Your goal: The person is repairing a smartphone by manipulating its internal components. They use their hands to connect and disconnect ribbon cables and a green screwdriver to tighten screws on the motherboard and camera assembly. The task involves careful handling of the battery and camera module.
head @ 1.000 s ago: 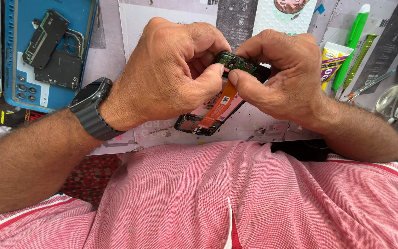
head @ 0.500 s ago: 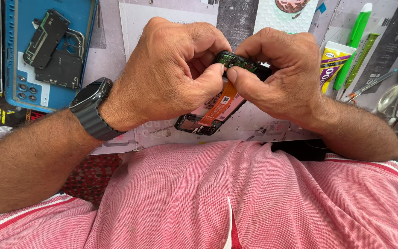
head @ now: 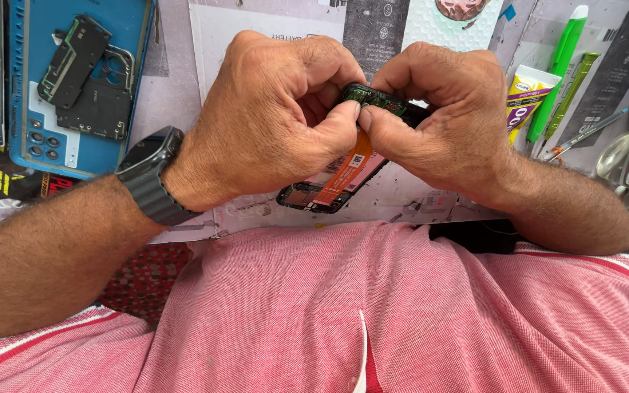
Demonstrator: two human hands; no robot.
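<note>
Presently, item one: left hand (head: 274, 120), dark smartwatch with grey band (head: 148, 175) at the wrist, thumb and forefinger pressed together on the near edge of a small green circuit board (head: 374, 98).
Item two: right hand (head: 442, 120), fingers curled, thumb tip pinching the same board from the opposite side; the two thumbs touch.
Item three: opened dark phone frame with an orange flex ribbon (head: 340, 175), held just below the board, above the paper-covered bench (head: 271, 22) (whether the ribbon is attached to the board cannot be told).
Item four: blue phone back shell (head: 34, 138) at far left, with black inner cover plates (head: 85, 80) lying on it.
Item five: glue tube (head: 525, 91), green pen (head: 558, 69), metal tweezers (head: 584, 135) at right.
Progress, by judgement: the phone is already stripped of its shell and covers; the board is mid-handling, neither clearly seated nor clearly freed.
</note>
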